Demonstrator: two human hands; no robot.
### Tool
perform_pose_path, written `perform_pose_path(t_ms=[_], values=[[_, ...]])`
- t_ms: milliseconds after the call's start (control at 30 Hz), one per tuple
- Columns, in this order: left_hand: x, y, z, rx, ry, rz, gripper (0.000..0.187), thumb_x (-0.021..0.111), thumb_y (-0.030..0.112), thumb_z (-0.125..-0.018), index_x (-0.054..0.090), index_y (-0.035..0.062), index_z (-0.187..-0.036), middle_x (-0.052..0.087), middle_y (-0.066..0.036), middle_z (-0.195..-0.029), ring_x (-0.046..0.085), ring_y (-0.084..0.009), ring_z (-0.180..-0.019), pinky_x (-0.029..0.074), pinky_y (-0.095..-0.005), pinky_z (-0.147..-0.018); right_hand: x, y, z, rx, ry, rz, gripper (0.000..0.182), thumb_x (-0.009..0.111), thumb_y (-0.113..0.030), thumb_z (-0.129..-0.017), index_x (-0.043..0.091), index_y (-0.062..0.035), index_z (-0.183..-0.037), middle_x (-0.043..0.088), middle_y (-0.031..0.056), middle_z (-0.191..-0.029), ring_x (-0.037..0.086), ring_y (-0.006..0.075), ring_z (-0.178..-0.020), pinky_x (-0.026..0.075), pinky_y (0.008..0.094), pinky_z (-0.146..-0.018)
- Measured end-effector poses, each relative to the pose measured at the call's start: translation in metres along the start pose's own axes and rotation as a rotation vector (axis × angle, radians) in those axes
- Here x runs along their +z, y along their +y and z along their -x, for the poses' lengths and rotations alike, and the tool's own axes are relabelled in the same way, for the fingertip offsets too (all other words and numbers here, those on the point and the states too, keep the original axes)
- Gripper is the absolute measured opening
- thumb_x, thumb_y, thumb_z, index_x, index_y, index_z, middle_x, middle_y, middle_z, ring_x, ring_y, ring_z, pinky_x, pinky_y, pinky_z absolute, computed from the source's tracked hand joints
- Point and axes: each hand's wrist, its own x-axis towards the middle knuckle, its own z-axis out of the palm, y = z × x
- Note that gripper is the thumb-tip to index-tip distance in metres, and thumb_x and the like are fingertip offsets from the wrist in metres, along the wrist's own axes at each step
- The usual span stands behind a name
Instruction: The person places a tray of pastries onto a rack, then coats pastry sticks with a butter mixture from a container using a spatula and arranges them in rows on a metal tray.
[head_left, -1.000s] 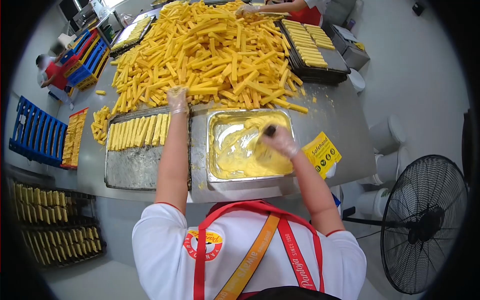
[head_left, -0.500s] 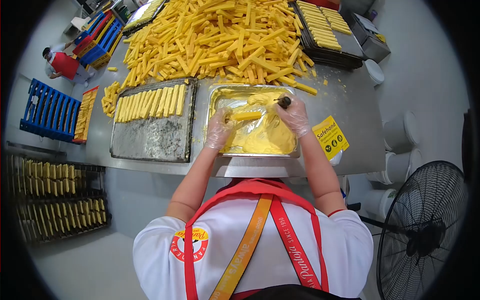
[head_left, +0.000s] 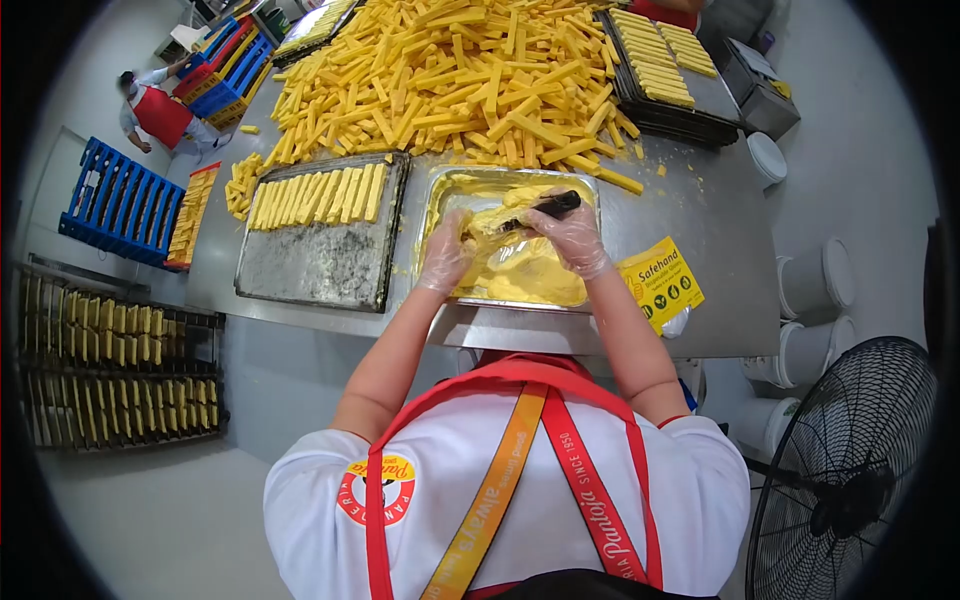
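My left hand [head_left: 446, 254], in a clear plastic glove, grips the end of a yellow cake stick [head_left: 484, 243] above a metal pan [head_left: 452, 303]. In my gloved right hand [head_left: 577, 243] is a spatula with a black handle [head_left: 558, 204]; its blade end lies against the cake stick. Pale yellow cream [head_left: 535, 283] is smeared over the bottom and sides of the pan. To the left, a dark baking tray [head_left: 310, 265] carries a row of coated sticks [head_left: 318, 197] along its far half. My fingers partly cover the held stick.
A large heap of yellow cake sticks [head_left: 450, 85] rises behind the pan. A yellow glove packet [head_left: 662, 285] lies on the right. Stacked trays [head_left: 680, 120] stand at back right, white buckets [head_left: 815, 280] and a fan [head_left: 845, 480] beyond the table. A person in a red apron [head_left: 162, 115] is far left.
The spatula has swung left and down from the pan's right side onto the held cake stick, showing more of its handle. My view has shifted slightly, and the far person has turned.
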Motion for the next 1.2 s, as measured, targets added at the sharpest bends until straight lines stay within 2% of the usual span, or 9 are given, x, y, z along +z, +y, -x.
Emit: perform_pose_path(t_ms=[167, 267, 400, 567, 667, 767, 900, 1033, 1200], values=[[-0.003, 0.003, 0.0, -0.101, 0.022, 0.023, 0.038, 0.071, 0.013, -0.077, 0.055, 0.006, -0.111, 0.065, -0.016, -0.091, 0.064, -0.034, -0.084, 0.051, -0.0401, -0.075, -0.057, 0.033, -0.036, 0.006, 0.228, 0.795, 0.02, 0.074, -0.015, -0.075, 0.063, 0.0002, -0.081, 0.065, 0.0045, -0.071, 0.065, 0.0142, -0.068, 0.05, 0.0325, -0.057], [-0.009, 0.011, -0.003, -0.303, -0.028, 0.034, 0.032, 0.075, 0.017, -0.075, 0.062, 0.0041, -0.102, 0.068, -0.015, -0.089, 0.066, -0.0311, -0.083, 0.052, -0.0381, -0.075, -0.037, 0.028, -0.022, -0.178, 0.177, 0.582, 0.019, 0.074, -0.014, -0.075, 0.064, -0.0002, -0.082, 0.066, 0.0039, -0.074, 0.064, 0.0138, -0.067, 0.05, 0.0324, -0.057], [-0.002, -0.009, 0.001, -0.416, -0.071, -0.017, 0.025, 0.077, 0.021, -0.073, 0.069, 0.003, -0.089, 0.07, -0.015, -0.089, 0.068, -0.0286, -0.083, 0.052, -0.0361, -0.075, -0.009, 0.028, -0.007, -0.031, 0.104, 0.061, 0.016, 0.073, -0.011, -0.077, 0.063, -0.0012, -0.083, 0.066, 0.0018, -0.079, 0.062, 0.0136, -0.065, 0.049, 0.0323, -0.056], [-0.017, 0.002, -0.001, -0.129, -0.063, -0.082, 0.023, 0.075, 0.017, -0.075, 0.069, 0.0044, -0.092, 0.07, -0.014, -0.091, 0.067, -0.0309, -0.084, 0.053, -0.0373, -0.076, -0.038, 0.029, -0.025, -0.057, 0.222, 1.054, 0.015, 0.071, -0.009, -0.078, 0.063, 0.0005, -0.086, 0.066, 0.0044, -0.079, 0.063, 0.0157, -0.062, 0.051, 0.0316, -0.057], [-0.022, -0.012, -0.001, 0.242, -0.074, -0.182, 0.022, 0.071, 0.011, -0.076, 0.068, 0.0058, -0.097, 0.07, -0.013, -0.094, 0.066, -0.0322, -0.085, 0.053, -0.0384, -0.077, -0.003, 0.013, -0.013, -0.045, 0.148, 0.11, 0.017, 0.068, -0.007, -0.076, 0.061, 0.0036, -0.087, 0.066, 0.0079, -0.076, 0.065, 0.0156, -0.065, 0.055, 0.0284, -0.058], [-0.027, -0.019, 0.0, 0.428, -0.127, -0.251, 0.023, 0.066, 0.005, -0.077, 0.066, 0.0073, -0.099, 0.068, -0.013, -0.096, 0.065, -0.033, -0.088, 0.053, -0.0403, -0.075, -0.004, 0.014, -0.021, 0.041, 0.159, 0.008, 0.017, 0.067, -0.004, -0.076, 0.06, 0.0053, -0.088, 0.066, 0.0097, -0.076, 0.067, 0.0163, -0.067, 0.058, 0.027, -0.058], [-0.024, -0.022, 0.003, 0.373, -0.197, -0.3, 0.022, 0.062, 0.004, -0.078, 0.065, 0.0088, -0.099, 0.066, -0.014, -0.096, 0.063, -0.0339, -0.09, 0.052, -0.0427, -0.075, -0.015, 0.01, -0.036, 0.063, 0.319, 0.752, 0.013, 0.068, -0.001, -0.078, 0.061, 0.0039, -0.088, 0.066, 0.0081, -0.08, 0.066, 0.0178, -0.064, 0.058, 0.0277, -0.055], [-0.023, -0.02, 0.004, 0.313, -0.197, -0.402, 0.022, 0.065, 0.007, -0.076, 0.064, 0.0088, -0.097, 0.066, -0.014, -0.094, 0.063, -0.0338, -0.088, 0.052, -0.0425, -0.075, 0.006, 0.005, -0.02, 0.085, 0.051, 0.09, 0.017, 0.07, 0.0, -0.08, 0.058, 0.0018, -0.092, 0.064, 0.0064, -0.081, 0.064, 0.0149, -0.066, 0.058, 0.0263, -0.054], [-0.053, -0.014, 0.008, 0.079, 0.023, -0.217, 0.018, 0.071, 0.01, -0.07, 0.065, 0.0066, -0.087, 0.066, -0.015, -0.085, 0.065, -0.033, -0.078, 0.052, -0.0422, -0.07, -0.021, 0.037, -0.036, 0.052, 0.225, 0.544, 0.02, 0.07, -0.008, -0.074, 0.062, 0.0053, -0.087, 0.066, 0.0072, -0.077, 0.065, 0.0143, -0.063, 0.057, 0.0291, -0.057]])
